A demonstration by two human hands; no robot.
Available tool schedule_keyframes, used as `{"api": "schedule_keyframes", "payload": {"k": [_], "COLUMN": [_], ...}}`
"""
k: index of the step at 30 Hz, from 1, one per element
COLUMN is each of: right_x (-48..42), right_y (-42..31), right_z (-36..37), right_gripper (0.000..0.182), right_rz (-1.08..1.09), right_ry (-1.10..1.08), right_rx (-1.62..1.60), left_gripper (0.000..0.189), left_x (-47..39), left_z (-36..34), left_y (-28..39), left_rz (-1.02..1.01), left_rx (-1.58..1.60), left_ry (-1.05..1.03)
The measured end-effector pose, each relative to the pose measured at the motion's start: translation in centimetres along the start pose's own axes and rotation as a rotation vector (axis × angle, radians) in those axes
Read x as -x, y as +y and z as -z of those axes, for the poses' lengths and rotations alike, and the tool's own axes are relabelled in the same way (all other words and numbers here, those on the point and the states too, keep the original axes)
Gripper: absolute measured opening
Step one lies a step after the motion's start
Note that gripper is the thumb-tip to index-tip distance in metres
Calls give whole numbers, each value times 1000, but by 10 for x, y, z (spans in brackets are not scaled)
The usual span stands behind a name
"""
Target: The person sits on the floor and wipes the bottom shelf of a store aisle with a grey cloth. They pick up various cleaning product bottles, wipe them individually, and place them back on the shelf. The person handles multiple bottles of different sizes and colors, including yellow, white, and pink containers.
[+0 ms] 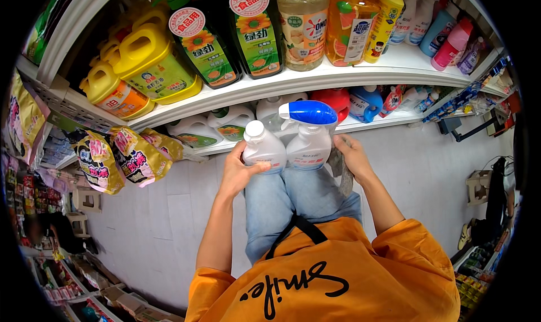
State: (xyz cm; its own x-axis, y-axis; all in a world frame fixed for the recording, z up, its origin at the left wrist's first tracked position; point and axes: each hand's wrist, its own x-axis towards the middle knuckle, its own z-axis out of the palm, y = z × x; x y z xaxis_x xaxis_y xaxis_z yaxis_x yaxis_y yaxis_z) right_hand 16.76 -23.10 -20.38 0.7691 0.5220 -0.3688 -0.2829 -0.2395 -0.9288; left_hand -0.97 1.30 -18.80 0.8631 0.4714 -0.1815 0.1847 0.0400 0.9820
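Observation:
My left hand (239,169) grips a white plastic bottle (265,148) with a white screw cap, thumb across its front. Right beside it is a white spray bottle (310,146) with a blue trigger head (312,112). My right hand (354,156) is at that bottle's right side, with a grey cloth (341,169) between hand and bottle. The fingers behind the cloth are hidden. Both bottles are held upright, side by side, above my knees and in front of the lower shelf.
The upper white shelf (262,81) carries yellow jugs (154,64), dark green detergent bottles (258,34) and an orange bottle (351,30). White, red and blue bottles stand on the lower shelf (374,125). Gold packs (137,157) hang at left. People sit at both sides.

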Motion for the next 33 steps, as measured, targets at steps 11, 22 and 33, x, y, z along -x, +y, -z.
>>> {"api": "schedule_keyframes", "payload": {"k": [11,22,33], "right_x": [-2,-5,6], "right_y": [-75,54,1], "right_z": [-70,-60,-53], "right_gripper": [46,43,40], "right_rz": [468,328,466], "right_ry": [176,288,377], "right_rx": [-335,-37,64], "left_gripper": [62,65,45], "left_x": [9,11,51], "left_z": [-5,-15,-45], "left_y": [-8,-12,-3], "left_rz": [-23,-15,-47], "left_rx": [19,192,309], "left_ry": [63,95,332]}}
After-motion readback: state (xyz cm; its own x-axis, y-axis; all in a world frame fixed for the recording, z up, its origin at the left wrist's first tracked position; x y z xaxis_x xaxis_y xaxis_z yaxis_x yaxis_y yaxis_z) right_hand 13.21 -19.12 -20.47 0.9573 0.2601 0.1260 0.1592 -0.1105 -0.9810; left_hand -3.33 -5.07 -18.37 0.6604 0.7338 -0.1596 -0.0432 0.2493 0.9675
